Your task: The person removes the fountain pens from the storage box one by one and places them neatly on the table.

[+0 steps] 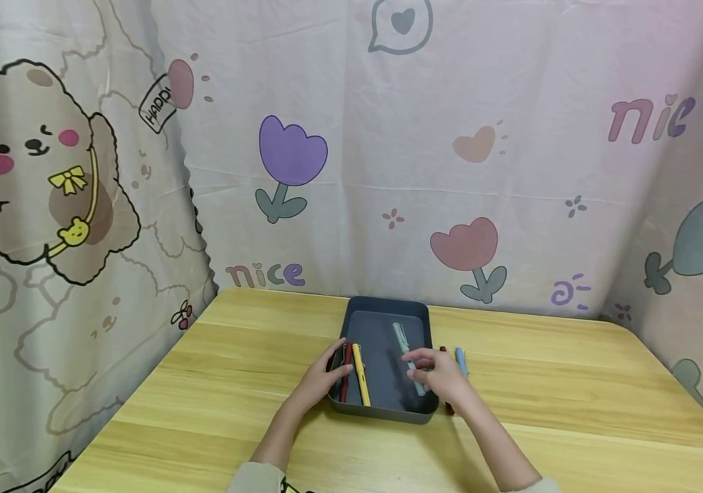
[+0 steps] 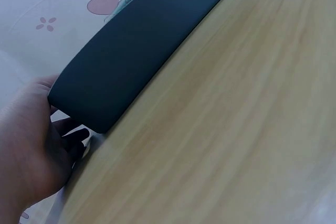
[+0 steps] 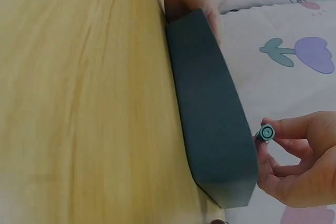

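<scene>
Your left hand [image 1: 319, 382] grips the left wall of the grey tray [image 1: 382, 413]. Your right hand [image 1: 443, 376] pinches the pale green pen [image 1: 400, 335] over the tray, between both hands. I judge the filling about half done: the red pen [image 1: 346, 378] and the yellow pen [image 1: 361, 380] already lie inside, close to your left hand. The dark red pen [image 1: 449, 409] and the blue pen [image 1: 461, 359] seem left to do, on the desk [image 1: 548, 390] behind your right hand.

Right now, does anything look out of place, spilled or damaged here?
Nothing stands out: the tray sits flat on the table, the yellow pen inside looks undamaged, and the right hand holds the teal pen. The blue pen outside is partly hidden behind that hand.
</scene>
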Action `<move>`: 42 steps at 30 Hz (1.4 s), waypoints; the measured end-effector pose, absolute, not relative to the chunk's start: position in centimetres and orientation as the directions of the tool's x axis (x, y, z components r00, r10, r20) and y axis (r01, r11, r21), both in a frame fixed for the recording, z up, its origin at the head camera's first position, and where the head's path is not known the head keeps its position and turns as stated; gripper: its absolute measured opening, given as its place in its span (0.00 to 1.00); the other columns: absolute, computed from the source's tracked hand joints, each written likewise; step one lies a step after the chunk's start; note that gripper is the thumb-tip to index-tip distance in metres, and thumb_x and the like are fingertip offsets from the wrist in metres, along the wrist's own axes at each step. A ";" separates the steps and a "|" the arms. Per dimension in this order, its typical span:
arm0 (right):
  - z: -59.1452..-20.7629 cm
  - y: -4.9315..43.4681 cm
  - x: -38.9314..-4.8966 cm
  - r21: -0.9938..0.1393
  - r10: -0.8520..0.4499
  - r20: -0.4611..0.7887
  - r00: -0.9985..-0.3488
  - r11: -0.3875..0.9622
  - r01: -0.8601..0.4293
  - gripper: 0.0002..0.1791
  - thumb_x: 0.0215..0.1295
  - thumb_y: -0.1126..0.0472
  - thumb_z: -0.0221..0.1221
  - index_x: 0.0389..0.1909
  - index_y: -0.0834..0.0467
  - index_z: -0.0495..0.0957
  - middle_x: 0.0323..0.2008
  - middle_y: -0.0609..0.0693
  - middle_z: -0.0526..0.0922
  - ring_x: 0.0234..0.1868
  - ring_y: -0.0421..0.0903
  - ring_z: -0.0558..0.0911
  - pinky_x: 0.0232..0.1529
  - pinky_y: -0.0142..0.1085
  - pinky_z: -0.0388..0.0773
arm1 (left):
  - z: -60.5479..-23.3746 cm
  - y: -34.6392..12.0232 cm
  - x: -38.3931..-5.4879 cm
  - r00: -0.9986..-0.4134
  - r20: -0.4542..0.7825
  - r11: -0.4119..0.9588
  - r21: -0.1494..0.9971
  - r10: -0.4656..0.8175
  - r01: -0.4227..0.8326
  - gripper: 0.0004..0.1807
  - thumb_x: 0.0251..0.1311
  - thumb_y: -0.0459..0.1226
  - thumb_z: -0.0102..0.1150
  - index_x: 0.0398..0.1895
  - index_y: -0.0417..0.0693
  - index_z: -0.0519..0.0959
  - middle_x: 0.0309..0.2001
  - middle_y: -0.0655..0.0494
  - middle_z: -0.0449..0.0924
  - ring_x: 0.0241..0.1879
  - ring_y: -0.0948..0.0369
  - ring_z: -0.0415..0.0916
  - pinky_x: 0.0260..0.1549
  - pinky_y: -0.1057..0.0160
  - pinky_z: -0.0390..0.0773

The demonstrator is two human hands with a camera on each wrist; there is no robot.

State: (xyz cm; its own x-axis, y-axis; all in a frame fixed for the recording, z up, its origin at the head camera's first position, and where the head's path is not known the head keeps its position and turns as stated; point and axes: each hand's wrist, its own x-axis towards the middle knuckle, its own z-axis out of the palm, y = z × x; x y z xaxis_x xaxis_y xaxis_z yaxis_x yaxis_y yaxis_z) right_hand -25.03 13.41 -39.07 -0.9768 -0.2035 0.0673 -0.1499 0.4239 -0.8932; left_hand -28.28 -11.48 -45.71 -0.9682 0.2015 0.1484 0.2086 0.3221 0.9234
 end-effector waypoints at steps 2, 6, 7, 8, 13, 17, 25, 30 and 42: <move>-38.8 13.8 -24.7 -0.897 -0.208 0.070 -0.976 0.416 -0.153 0.13 0.59 0.71 0.58 0.46 0.65 0.78 0.34 0.53 0.77 0.26 0.45 0.73 0.26 0.37 0.73 | -45.7 -11.5 -28.3 -0.969 0.148 0.325 0.923 0.200 0.208 0.33 0.61 0.42 0.56 0.69 0.48 0.58 0.67 0.39 0.52 0.65 0.41 0.47 0.56 0.37 0.53; -38.3 14.6 -24.2 -0.902 -0.208 0.075 -0.975 0.404 -0.155 0.14 0.59 0.70 0.58 0.47 0.65 0.77 0.37 0.56 0.77 0.25 0.46 0.72 0.26 0.40 0.73 | -45.7 -11.5 -28.3 -0.969 0.147 0.324 0.923 0.197 0.206 0.33 0.61 0.42 0.56 0.69 0.48 0.58 0.67 0.40 0.52 0.65 0.41 0.47 0.56 0.37 0.53; -38.1 14.7 -24.1 -0.902 -0.201 0.073 -0.977 0.404 -0.150 0.14 0.60 0.70 0.58 0.47 0.65 0.78 0.38 0.56 0.77 0.25 0.46 0.72 0.26 0.41 0.73 | -45.7 -11.5 -28.3 -0.970 0.146 0.324 0.924 0.197 0.205 0.33 0.61 0.42 0.56 0.69 0.48 0.58 0.67 0.40 0.52 0.65 0.41 0.47 0.56 0.37 0.53; -38.0 14.9 -23.9 -0.902 -0.193 0.068 -0.979 0.407 -0.143 0.14 0.60 0.70 0.57 0.47 0.64 0.78 0.38 0.57 0.77 0.24 0.47 0.71 0.26 0.42 0.73 | -45.7 -11.5 -28.3 -0.970 0.145 0.325 0.924 0.197 0.204 0.33 0.61 0.42 0.56 0.69 0.48 0.58 0.67 0.40 0.52 0.65 0.41 0.47 0.56 0.37 0.53; -38.0 15.8 -23.7 -0.893 -0.133 0.059 -0.989 0.435 -0.112 0.13 0.59 0.70 0.57 0.46 0.62 0.79 0.40 0.56 0.77 0.31 0.47 0.73 0.29 0.43 0.74 | -45.7 -11.4 -28.3 -0.970 0.144 0.327 0.923 0.198 0.204 0.33 0.61 0.42 0.56 0.69 0.48 0.58 0.67 0.39 0.52 0.65 0.40 0.46 0.56 0.37 0.52; -38.1 16.5 -23.6 -0.895 -0.108 0.054 -0.993 0.435 -0.096 0.14 0.59 0.71 0.58 0.47 0.63 0.78 0.41 0.56 0.77 0.34 0.47 0.75 0.30 0.42 0.75 | -45.7 -11.4 -28.2 -0.970 0.145 0.327 0.923 0.194 0.203 0.33 0.61 0.42 0.56 0.69 0.48 0.59 0.67 0.40 0.52 0.65 0.40 0.47 0.56 0.37 0.52; -38.1 18.0 -23.4 -0.902 -0.106 0.045 -0.993 0.423 -0.086 0.15 0.59 0.69 0.57 0.49 0.65 0.77 0.46 0.61 0.75 0.37 0.49 0.76 0.31 0.42 0.75 | -45.7 -11.5 -28.3 -0.968 0.152 0.315 0.926 0.201 0.211 0.33 0.62 0.41 0.56 0.69 0.47 0.58 0.67 0.40 0.52 0.65 0.41 0.47 0.56 0.38 0.52; -37.9 19.0 -23.2 -0.897 -0.128 0.071 -0.989 0.426 -0.119 0.16 0.59 0.68 0.57 0.49 0.66 0.76 0.46 0.64 0.74 0.39 0.51 0.78 0.31 0.43 0.76 | -45.7 -11.5 -28.2 -0.966 0.158 0.311 0.925 0.205 0.217 0.33 0.62 0.41 0.56 0.69 0.46 0.58 0.67 0.39 0.52 0.65 0.41 0.47 0.56 0.38 0.52; -37.7 21.0 -22.7 -0.903 -0.098 0.054 -0.994 0.420 -0.090 0.17 0.59 0.70 0.56 0.51 0.68 0.74 0.47 0.66 0.74 0.40 0.55 0.78 0.32 0.43 0.76 | -45.4 -11.4 -28.0 -0.968 0.150 0.326 0.922 0.200 0.210 0.33 0.62 0.41 0.56 0.69 0.47 0.58 0.67 0.39 0.52 0.65 0.40 0.46 0.56 0.37 0.52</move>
State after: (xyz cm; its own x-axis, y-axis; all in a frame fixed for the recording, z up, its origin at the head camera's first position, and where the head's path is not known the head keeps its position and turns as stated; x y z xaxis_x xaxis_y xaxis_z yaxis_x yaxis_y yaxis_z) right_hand -22.73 20.99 -37.69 -0.9938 -0.0978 0.0536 -0.0900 0.4197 -0.9032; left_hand -28.02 -11.42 -45.44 -0.9682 0.2003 0.1500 0.2101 0.3256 0.9219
